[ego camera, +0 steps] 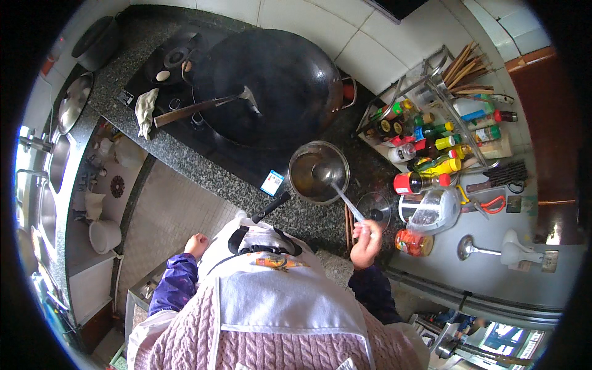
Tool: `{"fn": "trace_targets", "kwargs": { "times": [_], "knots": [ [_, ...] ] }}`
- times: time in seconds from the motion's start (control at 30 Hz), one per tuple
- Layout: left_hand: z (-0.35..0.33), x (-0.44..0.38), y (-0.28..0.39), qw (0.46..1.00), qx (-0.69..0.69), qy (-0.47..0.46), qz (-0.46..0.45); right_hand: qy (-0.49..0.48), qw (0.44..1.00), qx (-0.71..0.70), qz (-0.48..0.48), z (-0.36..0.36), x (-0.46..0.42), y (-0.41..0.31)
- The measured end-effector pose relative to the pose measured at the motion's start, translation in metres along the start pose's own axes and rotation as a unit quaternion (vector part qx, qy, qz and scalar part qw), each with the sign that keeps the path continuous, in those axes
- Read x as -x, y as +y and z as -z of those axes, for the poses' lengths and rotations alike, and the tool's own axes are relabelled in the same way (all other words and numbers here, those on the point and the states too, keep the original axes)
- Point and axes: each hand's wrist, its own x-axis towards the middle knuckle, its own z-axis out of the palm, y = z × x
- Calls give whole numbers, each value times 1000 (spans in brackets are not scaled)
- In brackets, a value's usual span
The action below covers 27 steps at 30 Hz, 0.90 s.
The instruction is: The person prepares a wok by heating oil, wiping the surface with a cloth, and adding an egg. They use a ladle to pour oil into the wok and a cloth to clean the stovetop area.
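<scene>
My right hand (366,243) grips the handle of a metal ladle (343,196). The ladle's bowl is inside a saucepan (319,202), in some brownish-yellow liquid. A black handle (273,206) sticks out from the pan's side toward my body. Behind the pan, a large dark wok (286,78) rests on the black glass hob (219,150). A spatula with a wooden handle (185,113) lies across the wok's rim, its metal blade inside. My left hand (196,245) hangs low by the apron, fingers curled in, with nothing visible in them.
Two eggs, one white (163,75), sit by the far-left burner. A cloth (146,113) lies at the counter edge. To the right are a rack of sauce bottles (430,134), a glass lid (370,203), a jar of red food (414,243) and orange-handled scissors (494,203).
</scene>
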Motion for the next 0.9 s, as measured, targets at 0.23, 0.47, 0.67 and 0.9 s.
{"fn": "trace_targets", "kwargs": {
  "times": [0.23, 0.47, 0.67, 0.9],
  "knots": [
    [12, 6, 16, 1000, -1, -8, 20, 221, 922, -285, -143, -1, -59, -24],
    [4, 9, 0, 1000, 18, 9, 20, -34, 983, -175, -37, -94, -139, -29],
    [-4, 25, -17, 998, 43, 36, 25, -104, 938, 200, 263, -143, -177, -21],
    [-15, 37, -32, 996, 56, 34, 60, -118, 988, 66, 79, -158, -178, -13]
  ]
}}
